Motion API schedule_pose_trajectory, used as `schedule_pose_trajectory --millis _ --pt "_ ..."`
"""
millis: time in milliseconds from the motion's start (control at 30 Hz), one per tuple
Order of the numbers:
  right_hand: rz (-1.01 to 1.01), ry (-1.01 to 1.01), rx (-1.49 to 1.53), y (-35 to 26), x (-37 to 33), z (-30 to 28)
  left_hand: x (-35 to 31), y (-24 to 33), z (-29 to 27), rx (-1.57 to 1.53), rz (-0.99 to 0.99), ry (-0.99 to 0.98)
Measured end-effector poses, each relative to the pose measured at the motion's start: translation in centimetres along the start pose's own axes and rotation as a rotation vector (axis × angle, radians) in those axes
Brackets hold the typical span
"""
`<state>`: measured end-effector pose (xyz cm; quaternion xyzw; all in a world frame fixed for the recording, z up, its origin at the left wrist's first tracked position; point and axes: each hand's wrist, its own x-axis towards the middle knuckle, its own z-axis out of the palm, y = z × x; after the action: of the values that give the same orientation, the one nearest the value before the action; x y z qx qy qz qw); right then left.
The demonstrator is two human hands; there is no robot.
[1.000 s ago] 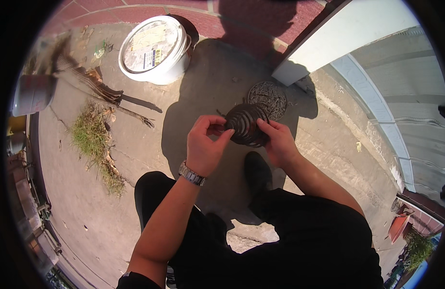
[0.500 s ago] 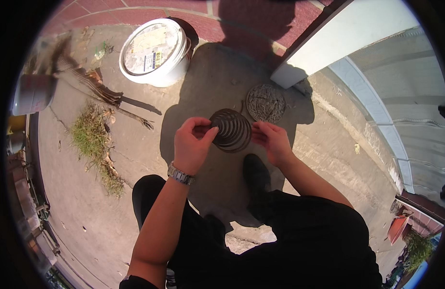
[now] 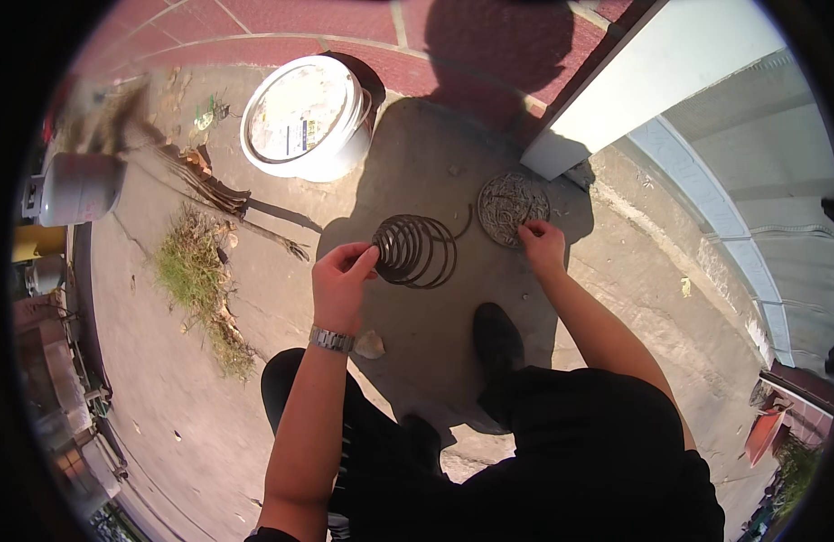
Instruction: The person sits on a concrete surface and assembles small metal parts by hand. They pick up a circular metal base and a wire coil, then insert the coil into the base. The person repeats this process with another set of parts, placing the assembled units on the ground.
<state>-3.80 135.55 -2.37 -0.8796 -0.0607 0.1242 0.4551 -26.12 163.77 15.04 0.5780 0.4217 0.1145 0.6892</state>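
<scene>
A dark, rusty-looking coil spring (image 3: 419, 253) fans out in wide loops, with a free end curving away at its upper right. My left hand (image 3: 340, 285), a metal watch at its wrist, pinches the spring's narrow left end between thumb and fingers. Apart from the spring, my right hand (image 3: 543, 248) has its fingertips drawn together over the lower right edge of a round grey disc (image 3: 507, 203) with a rough, tangled-looking surface. The disc lies on the concrete. Whatever those right fingertips hold, if anything, cannot be made out.
A white lidded bucket (image 3: 304, 122) stands at the far left by a red wall (image 3: 345, 23). Dry stalks (image 3: 205, 185) and a grass tuft (image 3: 187, 262) lie left. A white post (image 3: 607, 99) rises at the far right. My dark shoe (image 3: 498, 339) is below the disc.
My right hand has left the spring's right side and moved to the disc's edge. The spring, still in my left hand, shows its loops more spread. The whole view has shifted slightly.
</scene>
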Motion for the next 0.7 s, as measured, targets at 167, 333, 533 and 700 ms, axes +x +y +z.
schedule_pose_trajectory --millis 167,333,533,700 --pt "-0.107 -0.021 0.15 -6.5 -3.2 -1.5 0.2 0.1 -1.2 -0.172 -0.02 -0.018" --pt "-0.296 -0.108 0.002 -8.7 -6.2 -3.1 0.1 0.7 -1.6 -0.313 -0.047 -0.054" --pt "-0.507 -0.263 -0.12 -10.6 -6.9 -3.3 0.2 0.3 -2.6 -0.464 -0.095 -0.171" --pt "-0.4 -0.481 -0.012 -14.6 -7.5 -4.2 0.6 -1.9 -2.7 -0.528 -0.224 -0.248"
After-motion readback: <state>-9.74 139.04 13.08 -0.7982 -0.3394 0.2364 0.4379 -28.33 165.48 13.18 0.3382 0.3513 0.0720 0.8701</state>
